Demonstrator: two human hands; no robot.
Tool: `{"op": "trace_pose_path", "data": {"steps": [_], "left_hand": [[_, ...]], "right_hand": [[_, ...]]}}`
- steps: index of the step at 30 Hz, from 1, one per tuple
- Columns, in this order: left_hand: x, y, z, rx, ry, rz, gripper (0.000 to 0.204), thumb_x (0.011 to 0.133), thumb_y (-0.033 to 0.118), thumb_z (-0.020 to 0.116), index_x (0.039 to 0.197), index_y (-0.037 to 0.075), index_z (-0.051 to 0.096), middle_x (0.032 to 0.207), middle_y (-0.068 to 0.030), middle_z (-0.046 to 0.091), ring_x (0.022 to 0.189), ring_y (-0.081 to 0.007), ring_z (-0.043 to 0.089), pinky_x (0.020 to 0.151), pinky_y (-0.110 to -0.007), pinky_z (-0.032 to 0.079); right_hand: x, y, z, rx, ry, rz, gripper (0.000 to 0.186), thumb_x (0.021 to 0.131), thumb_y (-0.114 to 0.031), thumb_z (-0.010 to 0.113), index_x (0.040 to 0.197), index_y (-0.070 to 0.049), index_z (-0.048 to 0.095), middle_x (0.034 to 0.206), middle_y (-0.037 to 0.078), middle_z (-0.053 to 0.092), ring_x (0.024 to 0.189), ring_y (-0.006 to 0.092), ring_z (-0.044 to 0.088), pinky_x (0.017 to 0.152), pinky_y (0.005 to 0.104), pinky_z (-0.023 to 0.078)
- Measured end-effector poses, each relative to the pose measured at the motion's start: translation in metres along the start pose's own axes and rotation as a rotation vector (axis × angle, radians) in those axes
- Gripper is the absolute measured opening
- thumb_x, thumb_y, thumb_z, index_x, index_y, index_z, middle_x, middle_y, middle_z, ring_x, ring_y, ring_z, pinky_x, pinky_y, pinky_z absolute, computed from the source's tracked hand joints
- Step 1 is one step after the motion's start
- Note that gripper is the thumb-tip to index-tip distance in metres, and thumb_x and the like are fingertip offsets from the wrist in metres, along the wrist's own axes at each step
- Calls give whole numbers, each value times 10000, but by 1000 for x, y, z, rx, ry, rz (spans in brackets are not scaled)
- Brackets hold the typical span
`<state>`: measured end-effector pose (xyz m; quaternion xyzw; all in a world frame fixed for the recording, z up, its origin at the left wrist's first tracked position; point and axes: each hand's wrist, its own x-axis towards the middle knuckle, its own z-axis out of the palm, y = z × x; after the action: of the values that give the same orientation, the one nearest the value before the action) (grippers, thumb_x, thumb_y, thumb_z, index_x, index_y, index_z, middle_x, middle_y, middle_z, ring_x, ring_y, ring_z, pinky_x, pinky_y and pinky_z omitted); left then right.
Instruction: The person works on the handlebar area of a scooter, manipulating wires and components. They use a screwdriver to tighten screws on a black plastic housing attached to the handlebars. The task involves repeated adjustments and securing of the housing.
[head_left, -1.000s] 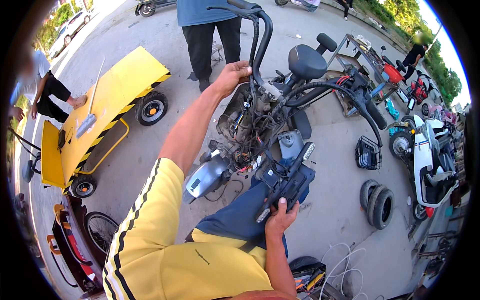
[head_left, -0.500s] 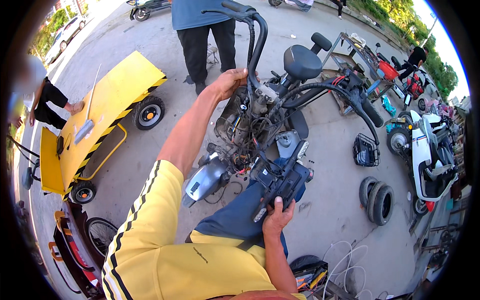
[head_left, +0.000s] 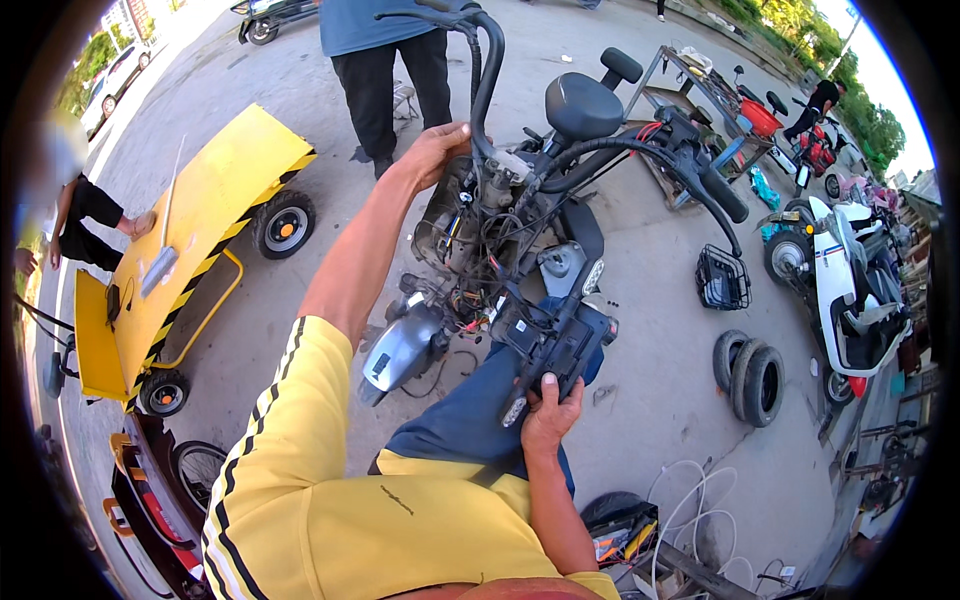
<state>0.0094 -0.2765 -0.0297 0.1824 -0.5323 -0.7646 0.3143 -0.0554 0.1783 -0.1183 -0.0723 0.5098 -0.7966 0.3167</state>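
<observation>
A stripped electric scooter (head_left: 520,190) stands in front of me, its wiring harness (head_left: 470,300) exposed and tangled. My left hand (head_left: 440,152) is closed at the base of the black handlebar (head_left: 490,75); its fingertips are partly hidden behind the bar. Low on the front, my right hand (head_left: 548,412) grips the lower edge of a black plastic front panel (head_left: 560,350), thumb on top. That panel carries a clear lamp strip at each end and hangs tilted over my knee. Beside it is a silver-grey front fender (head_left: 402,350). The scooter's black seat (head_left: 581,106) lies beyond.
At left stands a yellow wheeled ramp cart (head_left: 210,200) with a broom (head_left: 160,265) on it. One person (head_left: 390,80) stands ahead, another at far left. Loose tyres (head_left: 760,385), a wire basket (head_left: 722,278) and a white scooter (head_left: 850,300) are at right.
My view has shifted slightly, so the scene sits a little further left. Both hands keep their holds, and the front panel shows hardly any movement.
</observation>
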Motion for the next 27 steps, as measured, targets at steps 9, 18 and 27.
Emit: {"op": "trace_pose_path", "data": {"steps": [9, 18, 27], "left_hand": [[-22, -4, 9, 421, 470, 347, 497, 923, 104, 818, 1369, -39, 651, 1260, -136, 737, 1106, -175, 691, 996, -340, 530], [-87, -2, 168, 1691, 371, 900, 395, 837, 167, 820, 1209, 74, 728, 1071, -50, 747, 1080, -258, 628, 945, -426, 433], [-84, -21, 179, 1585, 283, 879, 299, 816, 183, 838, 1092, 103, 758, 977, -12, 748, 1147, -245, 609, 1060, -507, 343]], "right_hand": [[1, 7, -7, -55, -8, -16, 329, 1041, -113, 653, 1295, 10, 483, 1153, 150, 656, 952, 291, 733, 808, 481, 675], [7, 11, -20, -138, -33, -31, 381, 1036, -140, 666, 1321, 23, 472, 1140, 158, 664, 911, 297, 751, 786, 425, 676], [5, 13, -6, -46, -12, 14, 400, 1012, -132, 707, 1332, 8, 512, 1122, 95, 688, 932, 196, 716, 775, 332, 635]]}}
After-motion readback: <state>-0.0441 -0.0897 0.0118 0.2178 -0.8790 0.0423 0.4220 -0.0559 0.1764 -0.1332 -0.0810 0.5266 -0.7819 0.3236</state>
